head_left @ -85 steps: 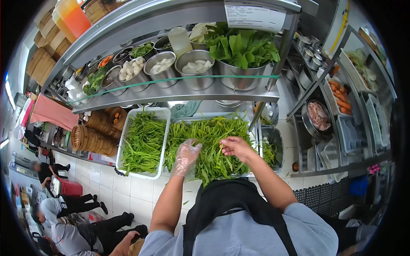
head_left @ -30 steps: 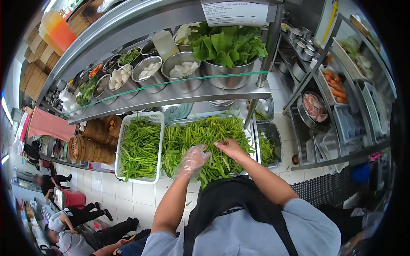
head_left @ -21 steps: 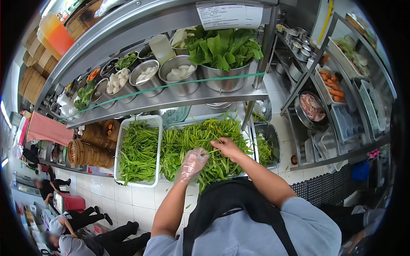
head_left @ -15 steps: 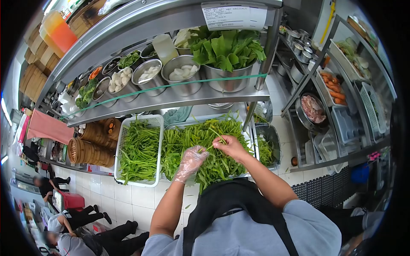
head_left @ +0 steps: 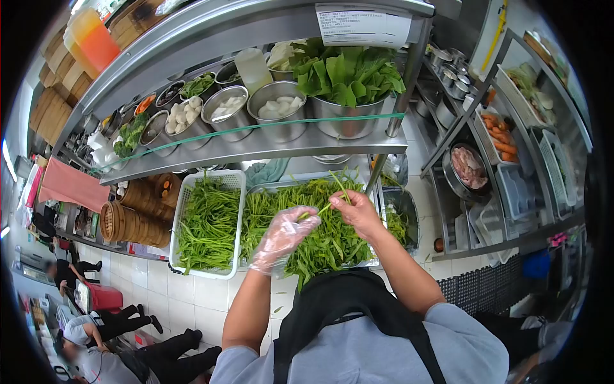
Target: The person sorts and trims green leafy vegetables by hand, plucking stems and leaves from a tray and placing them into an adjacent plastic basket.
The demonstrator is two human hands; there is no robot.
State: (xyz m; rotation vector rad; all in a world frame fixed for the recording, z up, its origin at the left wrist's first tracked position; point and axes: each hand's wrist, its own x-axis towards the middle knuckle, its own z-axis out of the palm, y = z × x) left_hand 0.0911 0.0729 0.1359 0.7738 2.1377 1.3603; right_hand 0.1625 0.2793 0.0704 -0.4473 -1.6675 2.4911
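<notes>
Stem (head_left: pixel 325 209), mid-frame, now bridges both hands above the heaped greens (head_left: pixel 329 246): right hand (head_left: pixel 363 216) pinching it between thumb and fingers, gloved left hand's (head_left: pixel 288 235) grip closed at the other end, steadying both sides.

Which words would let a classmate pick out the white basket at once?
Find the long steel shelf holding metal bowls. Below it, immediately left of the broad heap of leafy greens, is the white basket, full of green stems. Its pale, perforated walls set it apart from the round brown steamers on its left.
</notes>
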